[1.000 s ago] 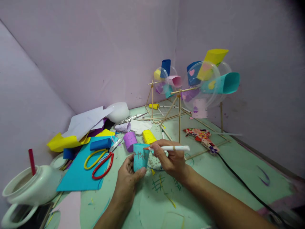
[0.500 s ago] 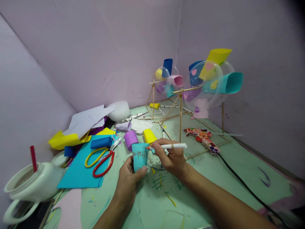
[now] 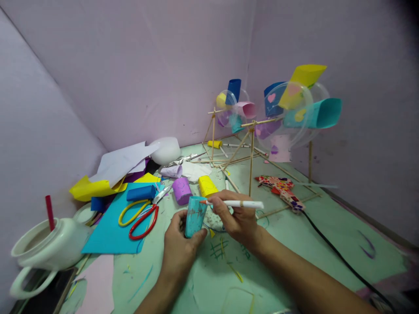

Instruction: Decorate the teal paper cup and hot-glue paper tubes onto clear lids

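Head view: at the frame's lower centre, the fingers of our left hand (image 3: 180, 244) clamp a turquoise paper tube (image 3: 195, 216). Those of our right hand (image 3: 238, 220) pinch a white marker (image 3: 245, 203), its reddish tip at the tube's rim.

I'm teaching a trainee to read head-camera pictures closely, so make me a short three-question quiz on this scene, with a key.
1. Multiple choice: which one holds the white marker? A) left B) right
2. True or false: the glue gun lies left of the scissors.
3. Fill in: the left hand holds a ____ tube.

Key:
1. B, the right hand.
2. False; the glue gun lies right of the scissors.
3. Turquoise.
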`<state>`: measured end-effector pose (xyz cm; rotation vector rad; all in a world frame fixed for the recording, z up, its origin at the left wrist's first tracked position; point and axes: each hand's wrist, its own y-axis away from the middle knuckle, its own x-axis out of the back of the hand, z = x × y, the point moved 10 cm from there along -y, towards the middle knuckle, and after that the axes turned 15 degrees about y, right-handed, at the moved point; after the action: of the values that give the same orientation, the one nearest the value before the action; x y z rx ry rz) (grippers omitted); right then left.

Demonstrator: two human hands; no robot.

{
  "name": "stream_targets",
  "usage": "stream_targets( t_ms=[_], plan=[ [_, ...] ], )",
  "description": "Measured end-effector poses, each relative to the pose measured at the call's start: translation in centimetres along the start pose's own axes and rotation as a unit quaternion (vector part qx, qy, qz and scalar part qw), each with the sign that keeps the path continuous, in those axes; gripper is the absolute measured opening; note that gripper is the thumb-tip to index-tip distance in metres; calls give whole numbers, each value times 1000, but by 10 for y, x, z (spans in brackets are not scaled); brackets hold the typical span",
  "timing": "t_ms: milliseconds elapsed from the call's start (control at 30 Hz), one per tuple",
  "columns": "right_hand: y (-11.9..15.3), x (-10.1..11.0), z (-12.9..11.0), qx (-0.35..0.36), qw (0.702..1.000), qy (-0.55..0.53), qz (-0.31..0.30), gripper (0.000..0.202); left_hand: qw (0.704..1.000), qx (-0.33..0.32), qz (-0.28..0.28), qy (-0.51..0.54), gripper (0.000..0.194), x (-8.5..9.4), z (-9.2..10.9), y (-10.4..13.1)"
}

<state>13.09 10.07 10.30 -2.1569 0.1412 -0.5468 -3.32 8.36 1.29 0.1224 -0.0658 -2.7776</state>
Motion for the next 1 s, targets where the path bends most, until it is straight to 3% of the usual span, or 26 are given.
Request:
stream_targets(
  t_ms=[233,400,533,633,800,1000],
  plan=[
    [1,-1,-6,27,1000,7,-5,20,998,-17,10,-59,39,2,3,3],
    [2,-1,3,-15,1000,-21,1,19,994,-33,18,-101,39,5,4,3],
    [3,-5,2,-11,999,-40,-17,17,994,-46,19,-98,38,6,7,2],
    [3,0,6,-28,998,-54,7,19,993,-52,17,-101,38,5,9,2],
    [5,-7,-1,16,999,-28,-22,16,994,-43,14,-101,38,4,9,1],
    [7,-3,32,-123,991,-51,23,19,983,-77,-4,-168,40,4,8,1]
  ],
)
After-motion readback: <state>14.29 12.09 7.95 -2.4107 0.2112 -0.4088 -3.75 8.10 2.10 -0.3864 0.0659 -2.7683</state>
